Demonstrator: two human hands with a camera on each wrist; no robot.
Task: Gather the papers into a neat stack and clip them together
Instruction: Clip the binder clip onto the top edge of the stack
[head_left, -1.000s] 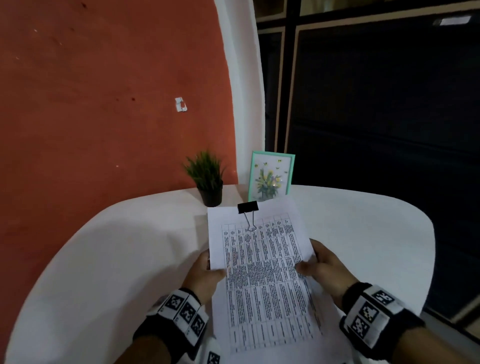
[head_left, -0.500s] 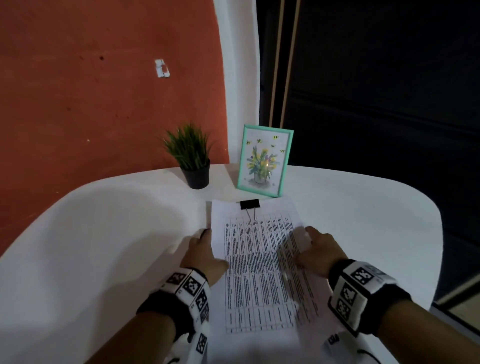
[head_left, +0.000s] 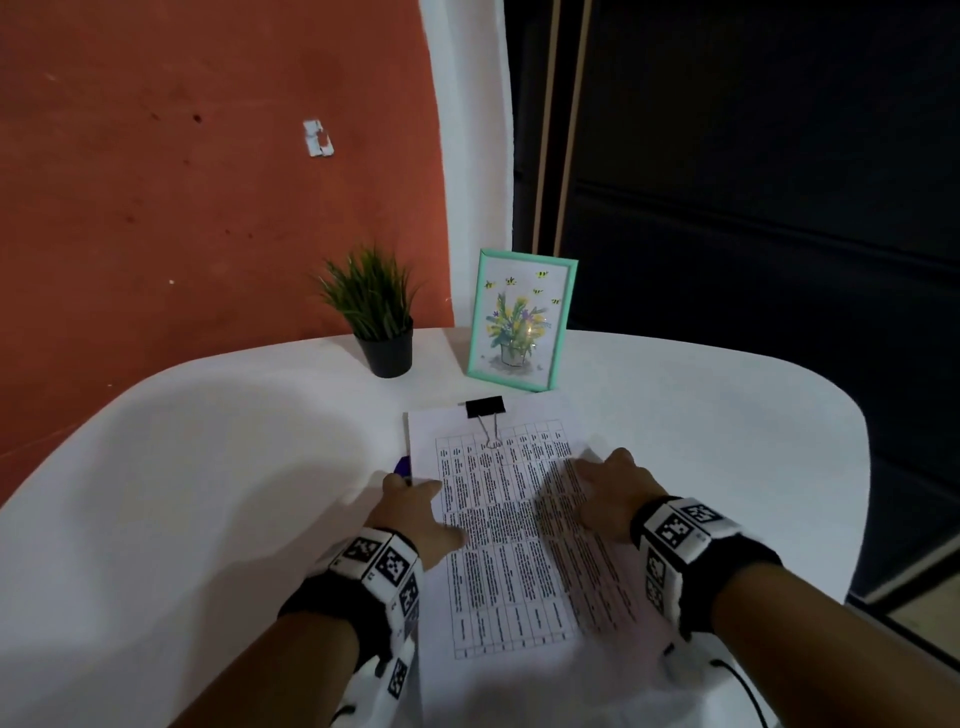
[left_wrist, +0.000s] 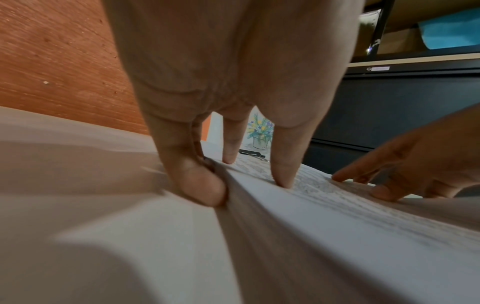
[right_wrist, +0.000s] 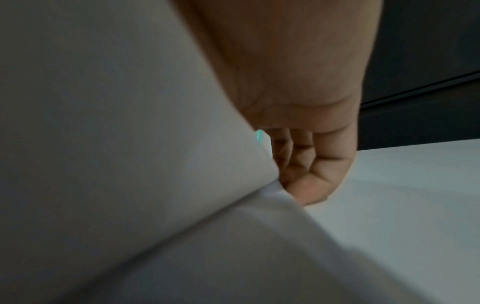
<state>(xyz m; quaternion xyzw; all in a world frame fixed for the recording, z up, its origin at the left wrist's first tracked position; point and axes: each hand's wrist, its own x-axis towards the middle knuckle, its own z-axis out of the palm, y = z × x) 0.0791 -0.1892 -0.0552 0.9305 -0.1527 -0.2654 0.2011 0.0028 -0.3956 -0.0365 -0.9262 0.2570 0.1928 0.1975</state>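
A stack of papers (head_left: 498, 525) printed with a table lies on the white table (head_left: 208, 467), its far edge held by a black binder clip (head_left: 485, 407). My left hand (head_left: 410, 512) holds the stack's left edge. In the left wrist view one finger (left_wrist: 200, 189) curls against that edge while other fingertips (left_wrist: 281, 176) press on top of the papers (left_wrist: 337, 205). My right hand (head_left: 613, 488) holds the right edge. In the right wrist view its fingers (right_wrist: 306, 181) curl at the edge of the paper (right_wrist: 130, 144). Its straight fingers (left_wrist: 363, 176) touch the top sheet.
A small potted plant (head_left: 379, 317) and a green-framed flower picture (head_left: 519, 322) stand just beyond the stack, by the orange wall. A small purple object (head_left: 402, 464) peeks out at the stack's left edge. The table's right edge (head_left: 852, 519) borders a dark cabinet.
The clipped stack, held up off the table a second ago, has come down flat onto it. Both hands went down with it and stay at its side edges.
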